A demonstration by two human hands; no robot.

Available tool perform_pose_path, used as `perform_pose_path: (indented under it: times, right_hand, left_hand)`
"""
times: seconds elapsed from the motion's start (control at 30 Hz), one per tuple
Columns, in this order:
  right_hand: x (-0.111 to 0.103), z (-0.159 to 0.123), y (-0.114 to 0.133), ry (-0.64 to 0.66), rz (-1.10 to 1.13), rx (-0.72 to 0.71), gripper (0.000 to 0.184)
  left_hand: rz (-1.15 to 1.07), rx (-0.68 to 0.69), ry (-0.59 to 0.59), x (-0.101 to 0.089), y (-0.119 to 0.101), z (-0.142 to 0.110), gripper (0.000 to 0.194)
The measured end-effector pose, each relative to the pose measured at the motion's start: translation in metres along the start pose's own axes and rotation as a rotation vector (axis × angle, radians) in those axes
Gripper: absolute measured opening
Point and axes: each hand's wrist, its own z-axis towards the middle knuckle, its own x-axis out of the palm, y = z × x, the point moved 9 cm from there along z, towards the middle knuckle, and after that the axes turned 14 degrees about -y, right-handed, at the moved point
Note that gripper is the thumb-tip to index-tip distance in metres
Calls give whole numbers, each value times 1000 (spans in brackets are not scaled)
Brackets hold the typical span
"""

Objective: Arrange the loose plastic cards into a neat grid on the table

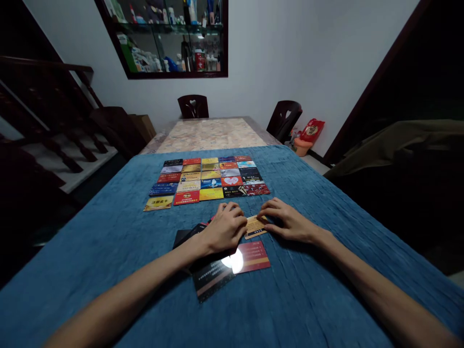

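My left hand (225, 227) rests curled over a loose heap of dark and red cards (217, 270) on the blue cloth (108, 251). Its fingertips meet the left end of a tan card (254, 226). My right hand (286, 221) lies with fingers pressed on the right end of the same tan card, so both hands pinch it flat against the cloth. Beyond the hands, several cards (208, 181) lie face up in a neat grid of rows.
Past the blue cloth the table (212, 134) shows a pale patterned top, with two dark chairs (193, 106) at its far end. A staircase (61, 145) runs along the left. A brown draped shape (398, 145) sits to the right. A wall cabinet (170, 38) holds bottles.
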Motion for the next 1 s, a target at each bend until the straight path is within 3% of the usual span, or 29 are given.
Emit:
perform_pose_path:
  times: [0.3, 0.7, 0.87, 1.0]
  right_hand:
    - [1, -3, 2, 85, -39, 22, 35]
    - [-1, -4, 5, 64, -37, -56, 29]
    - [-11, 0, 6, -57, -37, -96, 26]
    - [-18, 2, 5, -214, -66, -121, 25]
  left_hand:
    - [25, -20, 55, 2, -1, -2, 17]
    - [48, -27, 65, -2, -4, -1, 26]
    - [-15, -54, 3, -3, 1, 0, 15]
    - [-83, -91, -39, -2, 8, 1, 20]
